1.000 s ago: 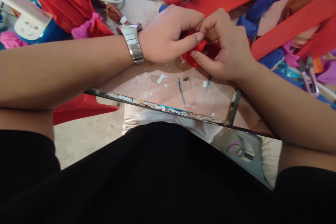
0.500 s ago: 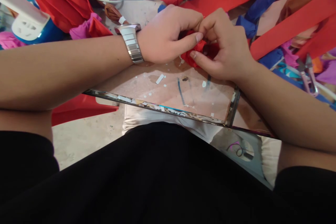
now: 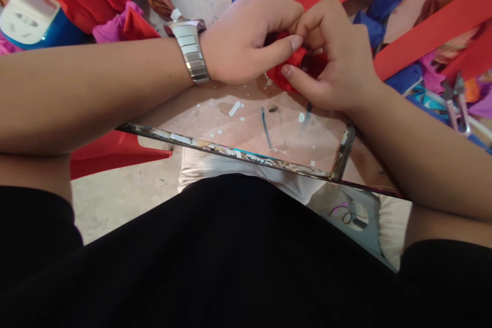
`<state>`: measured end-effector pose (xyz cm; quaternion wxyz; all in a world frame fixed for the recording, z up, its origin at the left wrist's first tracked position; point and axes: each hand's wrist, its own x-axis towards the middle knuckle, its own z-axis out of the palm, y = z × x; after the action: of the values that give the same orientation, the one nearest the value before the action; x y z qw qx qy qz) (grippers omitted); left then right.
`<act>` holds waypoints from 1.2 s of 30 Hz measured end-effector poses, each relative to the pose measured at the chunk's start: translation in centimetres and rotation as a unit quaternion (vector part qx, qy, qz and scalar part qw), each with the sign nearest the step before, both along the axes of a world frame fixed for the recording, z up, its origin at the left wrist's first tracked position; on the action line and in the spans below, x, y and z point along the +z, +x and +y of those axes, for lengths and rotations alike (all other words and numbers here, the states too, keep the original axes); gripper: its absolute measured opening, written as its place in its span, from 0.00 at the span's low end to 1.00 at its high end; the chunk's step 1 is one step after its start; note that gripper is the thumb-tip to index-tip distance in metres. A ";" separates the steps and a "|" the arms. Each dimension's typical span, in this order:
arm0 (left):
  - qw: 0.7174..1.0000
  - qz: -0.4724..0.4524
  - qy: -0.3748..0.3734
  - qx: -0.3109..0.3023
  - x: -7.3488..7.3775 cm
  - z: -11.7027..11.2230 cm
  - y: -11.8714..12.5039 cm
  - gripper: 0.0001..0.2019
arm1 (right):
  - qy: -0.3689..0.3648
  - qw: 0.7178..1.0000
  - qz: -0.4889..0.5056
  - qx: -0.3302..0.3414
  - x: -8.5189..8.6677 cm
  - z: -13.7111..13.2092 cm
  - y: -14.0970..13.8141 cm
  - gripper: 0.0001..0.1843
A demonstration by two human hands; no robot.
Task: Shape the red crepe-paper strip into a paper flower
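A crumpled piece of red cloth (image 3: pixel 284 80) is pinched between both hands, just above the table top. My left hand (image 3: pixel 249 41), with a metal-banded watch (image 3: pixel 191 54) at the wrist, is closed on the cloth's left and upper side, the thumb pointing right. My right hand (image 3: pixel 338 56) grips the same cloth from the right, with its thumb pressed on the near side. The fingertips of both hands meet above it. Much of the cloth is hidden behind the fingers, and a few pale threads hang near its left edge.
Red cloth strips (image 3: pixel 434 23) and knotted coloured bundles lie across the table's far side. Small scissors (image 3: pixel 456 105) rest at right, a white power strip (image 3: pixel 23 20) at left. A raised table edge (image 3: pixel 230 152) runs in front of me, paper scraps along it.
Both hands keep their hold on the red cloth, with hardly any finger movement. The view has shifted slightly, so the far things sit higher in the picture.
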<state>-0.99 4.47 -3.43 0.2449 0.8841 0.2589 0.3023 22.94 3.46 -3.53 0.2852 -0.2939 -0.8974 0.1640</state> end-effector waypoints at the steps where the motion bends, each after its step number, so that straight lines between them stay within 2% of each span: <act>1: 1.000 0.001 -0.004 -0.001 0.0 0.0 0.0 0.18 | -0.003 1.000 0.002 0.000 0.0 0.0 0.0 0.15; 7: 1.000 0.006 -0.001 0.009 0.2 0.0 -0.1 0.18 | -0.040 0.999 -0.012 -0.022 0.3 -0.2 0.2 0.17; 14: 1.000 0.012 0.005 0.014 0.1 0.0 -0.1 0.17 | 0.004 1.000 -0.019 -0.023 0.3 -0.2 0.0 0.17; 19: 1.000 0.012 -0.005 0.011 0.1 0.0 0.0 0.18 | 0.000 1.000 -0.010 -0.019 0.4 -0.2 -0.1 0.17; 25: 1.000 0.010 0.003 0.018 0.1 -0.1 -0.1 0.18 | 0.023 1.000 0.007 0.020 0.3 0.1 -0.2 0.13; 30: 1.000 0.004 0.004 0.012 0.1 -0.1 -0.1 0.17 | 0.001 1.000 0.008 0.013 0.2 0.1 -0.2 0.15; 36: 1.000 0.008 -0.001 0.013 0.1 -0.1 0.1 0.15 | 0.028 0.999 0.002 0.018 0.0 0.1 -0.2 0.13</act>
<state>-0.87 4.40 -3.30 0.2393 0.8827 0.2728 0.2986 22.73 3.60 -3.54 0.2917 -0.2698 -0.9062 0.1446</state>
